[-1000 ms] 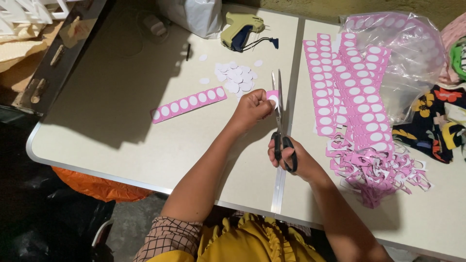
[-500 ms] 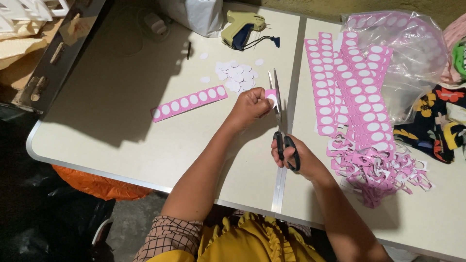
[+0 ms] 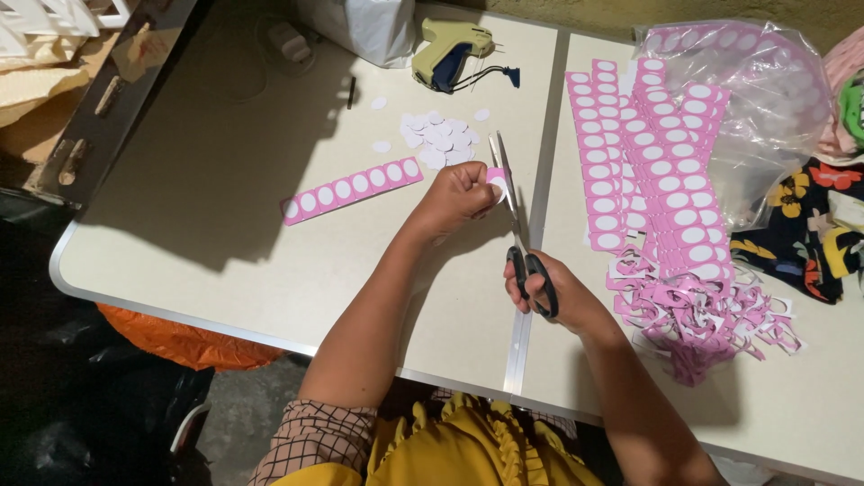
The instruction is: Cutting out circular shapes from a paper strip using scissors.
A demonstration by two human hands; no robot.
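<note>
My left hand [image 3: 454, 196] pinches a small pink piece of sticker sheet [image 3: 496, 179] with a white oval on it. My right hand [image 3: 551, 292] grips the black handles of a pair of scissors [image 3: 511, 212], whose blades point away from me and meet the pink piece. Just beyond my left hand lies a pile of cut white ovals [image 3: 435, 138]. A pink strip with a row of white ovals [image 3: 350, 191] lies flat on the table to the left of that hand.
Stacked pink oval strips [image 3: 648, 153] cover the right table [image 3: 270, 216], partly in a clear plastic bag [image 3: 765, 90]. Pink offcuts [image 3: 697, 310] heap near my right wrist. A tagging gun [image 3: 448, 52] and white bag [image 3: 360, 27] sit at the far edge. Flowered fabric [image 3: 810, 225] lies right.
The scissors have tilted, their tips swinging slightly left toward the pink piece. My left hand has shifted a little with the piece. The strips and piles have not moved.
</note>
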